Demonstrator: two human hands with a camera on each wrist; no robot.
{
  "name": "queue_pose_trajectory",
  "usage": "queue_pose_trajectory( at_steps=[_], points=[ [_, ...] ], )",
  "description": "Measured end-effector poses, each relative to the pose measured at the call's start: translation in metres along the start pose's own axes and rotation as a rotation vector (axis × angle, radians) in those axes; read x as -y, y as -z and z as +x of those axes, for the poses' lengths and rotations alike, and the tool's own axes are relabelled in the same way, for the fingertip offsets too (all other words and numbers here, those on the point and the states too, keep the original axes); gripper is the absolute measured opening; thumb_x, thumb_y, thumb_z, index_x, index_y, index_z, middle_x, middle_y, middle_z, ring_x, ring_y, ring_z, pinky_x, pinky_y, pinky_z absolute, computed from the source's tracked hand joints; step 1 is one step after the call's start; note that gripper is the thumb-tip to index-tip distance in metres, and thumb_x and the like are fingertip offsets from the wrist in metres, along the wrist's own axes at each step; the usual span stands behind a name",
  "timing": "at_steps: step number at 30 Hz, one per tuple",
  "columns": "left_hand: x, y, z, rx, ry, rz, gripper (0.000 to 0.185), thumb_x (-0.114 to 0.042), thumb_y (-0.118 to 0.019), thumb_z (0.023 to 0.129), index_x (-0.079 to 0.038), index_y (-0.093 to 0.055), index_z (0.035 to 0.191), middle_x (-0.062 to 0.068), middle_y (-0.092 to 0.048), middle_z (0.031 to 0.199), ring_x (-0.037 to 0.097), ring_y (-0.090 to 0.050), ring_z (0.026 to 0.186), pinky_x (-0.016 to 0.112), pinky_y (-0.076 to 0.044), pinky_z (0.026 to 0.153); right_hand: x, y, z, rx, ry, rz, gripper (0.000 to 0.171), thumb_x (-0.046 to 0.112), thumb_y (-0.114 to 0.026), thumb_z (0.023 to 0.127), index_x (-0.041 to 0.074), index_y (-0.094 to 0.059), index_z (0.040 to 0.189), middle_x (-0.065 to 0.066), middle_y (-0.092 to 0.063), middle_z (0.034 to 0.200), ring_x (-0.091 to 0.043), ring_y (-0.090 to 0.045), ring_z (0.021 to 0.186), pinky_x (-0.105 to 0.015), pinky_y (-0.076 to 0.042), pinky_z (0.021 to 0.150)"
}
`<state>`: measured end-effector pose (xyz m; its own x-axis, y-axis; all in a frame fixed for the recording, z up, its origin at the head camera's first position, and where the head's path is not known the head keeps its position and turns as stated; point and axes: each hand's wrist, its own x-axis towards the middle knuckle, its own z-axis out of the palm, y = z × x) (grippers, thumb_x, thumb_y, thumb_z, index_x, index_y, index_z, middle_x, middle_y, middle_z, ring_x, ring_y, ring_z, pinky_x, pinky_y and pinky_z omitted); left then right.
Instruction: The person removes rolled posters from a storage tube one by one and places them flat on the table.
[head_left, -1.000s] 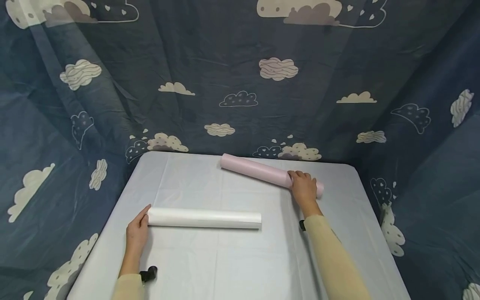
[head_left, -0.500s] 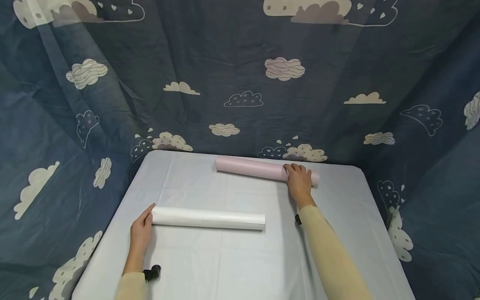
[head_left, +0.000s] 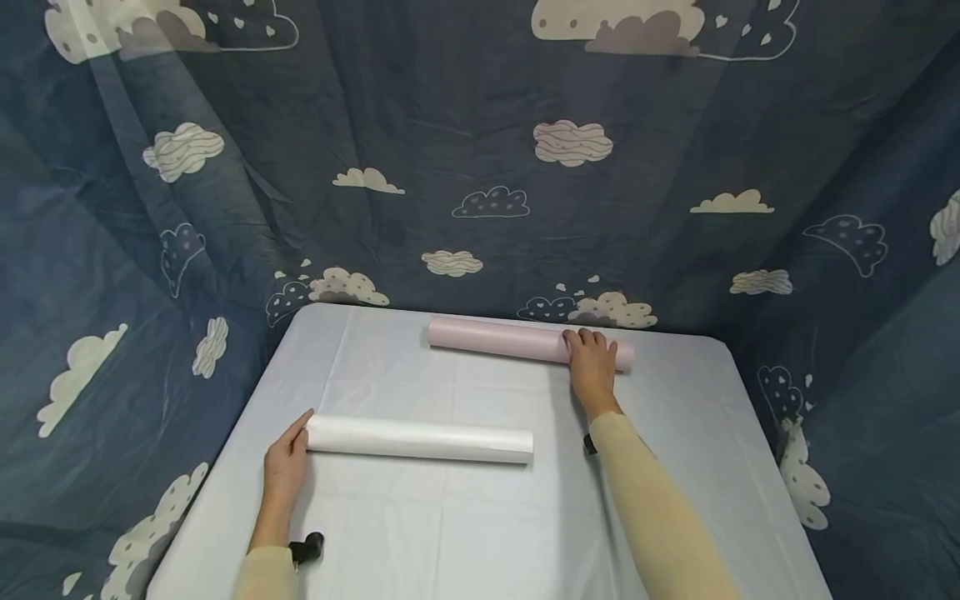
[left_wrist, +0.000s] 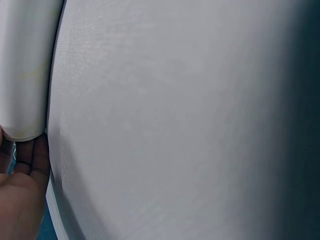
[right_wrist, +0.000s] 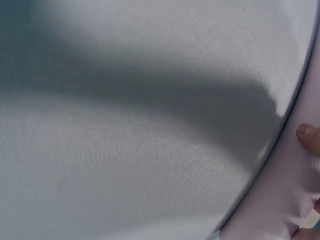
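Note:
A white roll [head_left: 420, 439], perhaps paper or film, lies crosswise on the white-covered table. My left hand [head_left: 285, 467] is at its left end; in the left wrist view its fingers [left_wrist: 32, 155] touch the end face, mostly straight. Farther back lies a pink roll [head_left: 495, 337], nearly parallel to the table's back edge and slightly lower at its right. My right hand [head_left: 592, 371] grips it from above near its right end. The right wrist view has the thumb [right_wrist: 310, 139] pressed on the pink surface, with the other fingers partly cut off.
The white table cover [head_left: 375, 533] has fold creases. A dark blue curtain [head_left: 480, 142] with cloud prints hangs behind the table and along both sides. A black wrist camera [head_left: 307, 547] sits at my left wrist.
The pink roll has turned to lie closer to the table's back edge, its right end swinging backward under my right hand. The white roll and left hand keep their places; the head view has shifted slightly.

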<state>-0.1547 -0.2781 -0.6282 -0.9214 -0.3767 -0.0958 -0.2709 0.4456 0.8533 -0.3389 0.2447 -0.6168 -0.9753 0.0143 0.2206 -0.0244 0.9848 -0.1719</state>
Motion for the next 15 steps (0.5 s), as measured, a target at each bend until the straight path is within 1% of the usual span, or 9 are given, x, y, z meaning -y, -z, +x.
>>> queue_pose_trajectory(
  at_steps=[4,7,12,15],
  points=[
    [-0.001,-0.001,-0.002,0.002,0.007,-0.004,0.045,-0.016,-0.042,0.115,-0.014,-0.052,0.158,0.017,-0.046,0.165,0.041,-0.038,0.157,0.056,-0.031,0.128,-0.002,0.003,-0.005,0.013,0.001,0.000,0.041,0.009,-0.059,0.108,0.021,-0.057,0.147,-0.018,-0.058,0.149,-0.045,-0.049,0.142,-0.074,-0.032,0.120],
    [-0.002,-0.002,-0.004,-0.004,0.010,-0.007,0.044,-0.015,-0.043,0.114,-0.013,-0.052,0.158,0.018,-0.046,0.165,0.041,-0.038,0.157,0.057,-0.032,0.128,-0.003,0.007,-0.008,0.024,0.000,-0.003,0.045,0.008,-0.059,0.107,0.023,-0.056,0.149,-0.018,-0.055,0.153,-0.045,-0.046,0.146,-0.074,-0.032,0.120],
    [-0.007,-0.003,-0.008,-0.026,-0.004,0.003,0.044,-0.014,-0.043,0.114,-0.011,-0.053,0.157,0.020,-0.048,0.163,0.042,-0.041,0.155,0.057,-0.034,0.126,-0.004,0.016,-0.013,0.025,-0.010,0.007,0.055,0.009,-0.069,0.100,0.023,-0.053,0.151,-0.017,-0.052,0.157,-0.044,-0.044,0.148,-0.073,-0.034,0.119],
    [-0.011,-0.006,-0.009,-0.052,-0.024,0.008,0.043,-0.012,-0.045,0.113,-0.010,-0.055,0.155,0.021,-0.050,0.160,0.043,-0.043,0.152,0.058,-0.036,0.124,-0.004,0.025,-0.019,0.001,-0.020,0.071,0.059,0.011,-0.076,0.096,0.019,-0.054,0.151,-0.020,-0.052,0.157,-0.045,-0.045,0.147,-0.073,-0.035,0.118]
  ],
)
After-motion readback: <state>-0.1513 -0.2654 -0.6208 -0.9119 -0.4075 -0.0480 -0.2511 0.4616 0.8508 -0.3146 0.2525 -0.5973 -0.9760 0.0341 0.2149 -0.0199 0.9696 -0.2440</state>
